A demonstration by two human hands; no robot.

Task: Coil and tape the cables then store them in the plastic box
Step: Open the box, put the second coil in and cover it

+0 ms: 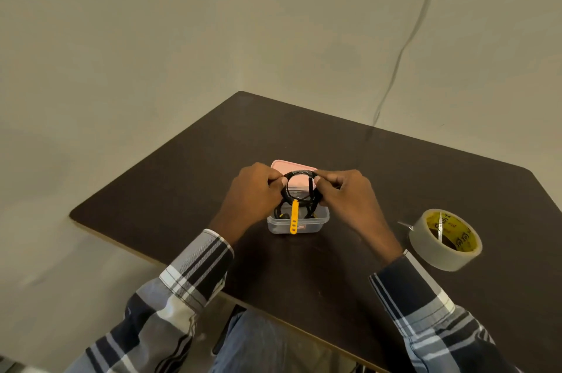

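Note:
A small clear plastic box (316, 225) stands in the middle of the dark table. Just above its open top I hold a coiled black cable (299, 174) as a ring, my left hand (254, 194) pinching its left side and my right hand (349, 197) pinching its right side. A yellow strap (294, 219) hangs from the coil's near edge down over the box's front wall. More black cable lies inside the box, partly hidden. A pink lid (284, 165) lies flat right behind the box.
A roll of clear tape (445, 238) with a yellow core lies on the table (182, 178) to the right of my right hand. A thin wire (404, 47) runs down the wall to the table's far edge. The table's near edge is at my knees.

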